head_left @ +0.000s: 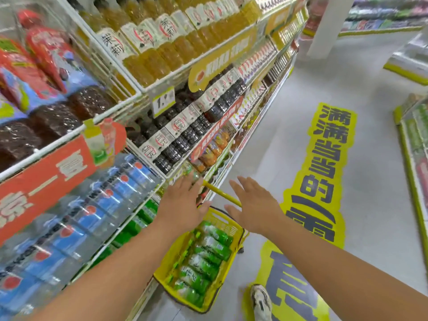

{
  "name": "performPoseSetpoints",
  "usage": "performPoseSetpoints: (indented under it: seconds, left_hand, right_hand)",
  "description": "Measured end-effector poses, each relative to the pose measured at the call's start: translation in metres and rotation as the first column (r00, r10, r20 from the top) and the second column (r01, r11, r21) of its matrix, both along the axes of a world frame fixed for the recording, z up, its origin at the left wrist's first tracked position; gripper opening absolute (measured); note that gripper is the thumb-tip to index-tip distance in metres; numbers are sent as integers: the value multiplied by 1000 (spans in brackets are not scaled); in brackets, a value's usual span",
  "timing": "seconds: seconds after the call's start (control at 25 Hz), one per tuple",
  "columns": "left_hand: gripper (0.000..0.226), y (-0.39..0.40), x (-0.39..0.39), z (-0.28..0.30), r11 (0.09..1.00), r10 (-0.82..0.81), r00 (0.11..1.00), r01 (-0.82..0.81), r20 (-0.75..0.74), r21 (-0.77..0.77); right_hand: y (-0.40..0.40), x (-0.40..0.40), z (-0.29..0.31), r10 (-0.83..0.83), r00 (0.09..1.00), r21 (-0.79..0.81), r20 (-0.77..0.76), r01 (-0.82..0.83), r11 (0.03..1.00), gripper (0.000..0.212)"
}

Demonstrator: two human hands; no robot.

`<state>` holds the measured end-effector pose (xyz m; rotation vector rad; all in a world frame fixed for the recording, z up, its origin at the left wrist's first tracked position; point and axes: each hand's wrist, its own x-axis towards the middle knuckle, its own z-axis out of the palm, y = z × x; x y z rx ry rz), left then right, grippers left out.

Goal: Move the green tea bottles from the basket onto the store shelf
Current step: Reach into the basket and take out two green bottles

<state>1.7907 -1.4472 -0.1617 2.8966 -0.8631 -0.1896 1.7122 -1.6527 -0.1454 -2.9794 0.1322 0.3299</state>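
Observation:
A yellow basket [162, 278] stands on the floor against the shelf unit, filled with several green tea bottles [208, 249] lying on their sides. Its yellow handle [222, 193] sticks up between my hands. My left hand [183, 202] hovers above the basket's far end with fingers straight and spread, holding nothing. My right hand [254, 209] is to the right of the handle, also spread flat and holding nothing. A low shelf [134, 225] beside the basket carries green bottles.
The shelf unit [143, 91] on the left holds yellow tea, dark tea, water packs [76, 218] and red-labelled bottles. A grey aisle floor with a yellow sticker [324, 163] runs on the right. A shoe [260, 302] stands by the basket. More shelving [414, 144] is at far right.

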Motion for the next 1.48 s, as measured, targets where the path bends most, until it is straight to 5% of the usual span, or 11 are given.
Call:
performPoseSetpoints:
  seconds: [0.32, 0.56, 1.08, 1.32, 1.48]
  left_hand:
    - [77, -50, 29, -98, 921, 386, 895, -390, -226, 30]
    - [77, -89, 25, -208, 791, 571, 681, -605, -458, 87]
    - [87, -105, 17, -434, 594, 723, 491, -801, -486, 75]
    - [92, -134, -1, -499, 474, 736, 321, -873, -596, 116]
    - [94, -148, 3, -532, 273, 733, 168, -960, -659, 58]
  right_hand:
    - [-52, 96, -107, 273, 942, 62, -195, -266, 962, 80]
    - [-75, 127, -223, 287, 898, 183, -334, -237, 954, 77]
    - [-62, 165, -445, 324, 834, 176, -448, -273, 946, 79]
    - [-58, 168, -517, 328, 825, 175, -460, -278, 944, 78]
    - [-45, 178, -546, 221, 852, 266, -475, -100, 959, 75]
